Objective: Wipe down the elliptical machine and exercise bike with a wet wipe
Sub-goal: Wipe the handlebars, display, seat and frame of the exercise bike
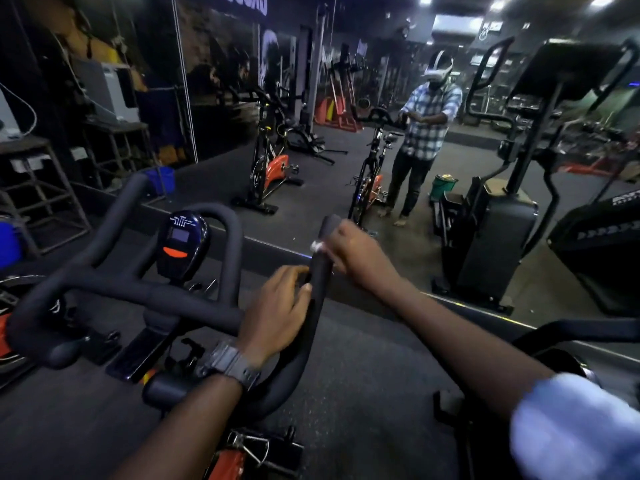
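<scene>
The exercise bike's black handlebar (pixel 145 292) fills the lower left, with a small console (pixel 181 242) at its middle. Its right horn (pixel 320 271) rises toward the mirror. My right hand (pixel 356 254) wraps the upper part of that horn, with a white wet wipe (pixel 317 245) showing between fingers and bar. My left hand (pixel 277 306), with a dark watch on the wrist, holds the same horn lower down, fingers curled on it. The elliptical machine (pixel 599 258) stands at the right edge, its frame partly cut off.
A wall mirror ahead reflects me, the bike, another orange bike (pixel 273 168) and a green bucket (pixel 445 185). A metal stand (pixel 38 188) and blue containers (pixel 161 178) sit at the left. Dark rubber floor (pixel 363 375) lies below.
</scene>
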The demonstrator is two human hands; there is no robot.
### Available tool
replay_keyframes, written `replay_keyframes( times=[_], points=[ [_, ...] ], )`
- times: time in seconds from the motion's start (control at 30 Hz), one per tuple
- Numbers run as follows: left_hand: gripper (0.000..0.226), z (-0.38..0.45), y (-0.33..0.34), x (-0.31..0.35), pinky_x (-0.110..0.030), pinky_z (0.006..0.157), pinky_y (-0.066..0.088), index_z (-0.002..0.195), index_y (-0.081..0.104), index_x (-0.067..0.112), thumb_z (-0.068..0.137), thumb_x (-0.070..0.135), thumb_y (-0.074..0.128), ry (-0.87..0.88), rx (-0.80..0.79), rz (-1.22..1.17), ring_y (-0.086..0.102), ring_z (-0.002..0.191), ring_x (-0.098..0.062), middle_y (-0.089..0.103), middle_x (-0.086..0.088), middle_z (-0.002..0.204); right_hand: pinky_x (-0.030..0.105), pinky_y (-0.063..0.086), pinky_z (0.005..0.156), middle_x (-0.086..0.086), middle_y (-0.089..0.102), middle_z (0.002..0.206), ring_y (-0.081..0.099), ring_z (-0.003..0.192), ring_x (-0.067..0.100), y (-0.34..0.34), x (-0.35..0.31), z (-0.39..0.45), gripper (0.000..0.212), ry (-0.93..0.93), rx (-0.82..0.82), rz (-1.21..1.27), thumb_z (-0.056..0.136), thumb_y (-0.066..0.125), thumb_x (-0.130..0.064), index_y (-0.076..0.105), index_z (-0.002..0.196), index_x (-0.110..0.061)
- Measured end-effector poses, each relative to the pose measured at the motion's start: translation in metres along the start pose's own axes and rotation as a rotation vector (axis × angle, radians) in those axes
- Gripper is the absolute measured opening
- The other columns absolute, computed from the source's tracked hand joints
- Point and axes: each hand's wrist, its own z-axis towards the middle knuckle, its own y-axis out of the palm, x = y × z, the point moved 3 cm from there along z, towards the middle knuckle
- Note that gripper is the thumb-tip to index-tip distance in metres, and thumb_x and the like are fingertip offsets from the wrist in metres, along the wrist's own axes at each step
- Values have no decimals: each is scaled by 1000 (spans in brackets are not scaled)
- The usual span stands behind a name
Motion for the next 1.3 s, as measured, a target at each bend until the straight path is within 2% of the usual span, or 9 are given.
replay_keyframes(
  times=[0.1,0.3,0.5,0.63,0.8,0.9,1.03,1.17,1.3],
  points=[
    [37,17,11,5,-35,97,47,121,63,16,98,36,42,-60,89,-110,61,113,-23,64,-3,120,39,50,69,15,58,84,57,80,29,-1,20,22,12,156,156,-12,90,63,-17,70,87,-7],
    [39,29,7,-10,-49,85,57,103,63,37,89,61,34,-201,171,-331,70,88,-21,73,7,94,36,47,68,12,54,91,51,81,24,35,-31,-53,25,-163,-158,49,95,49,-27,63,89,-7],
    [49,64,1,3,-52,87,53,100,54,33,95,69,21,-142,60,-215,67,93,-35,71,-5,102,41,49,70,13,54,83,56,78,32,13,25,37,29,271,220,-35,91,57,-30,64,76,-6],
    [45,81,-6,7,-41,82,44,103,66,13,110,40,31,-10,35,-218,64,96,-27,70,-6,98,32,38,66,3,47,81,47,74,20,38,-31,-36,15,236,160,117,92,56,-18,53,78,-16],
    [65,71,2,3,-41,87,43,106,70,12,99,51,19,102,102,-266,62,97,-26,70,-8,101,24,34,70,-4,53,83,47,78,10,30,11,17,17,534,399,77,95,58,-19,67,82,-13],
    [65,68,0,2,-41,77,41,101,67,11,98,52,16,95,117,-278,64,87,-30,69,-7,88,12,41,73,-10,65,87,53,76,-7,24,29,56,15,663,275,216,96,58,-18,72,92,-13],
    [67,66,-3,7,-40,73,38,100,64,12,96,55,12,98,92,-266,64,85,-31,70,-7,82,15,44,80,-10,72,96,63,90,5,41,27,30,15,758,345,326,96,56,-20,71,97,-22],
    [64,69,-7,0,-47,78,50,102,63,18,98,57,13,108,73,-278,70,88,-31,75,-4,95,30,55,62,11,72,80,67,66,22,47,36,45,24,1173,573,1162,96,58,-23,70,79,-10],
    [66,68,-10,-2,-49,78,53,104,64,19,97,59,12,107,55,-291,72,90,-31,76,-4,100,29,56,47,15,69,65,68,52,21,55,14,28,38,1195,542,1676,104,44,-25,66,86,1]
  ],
)
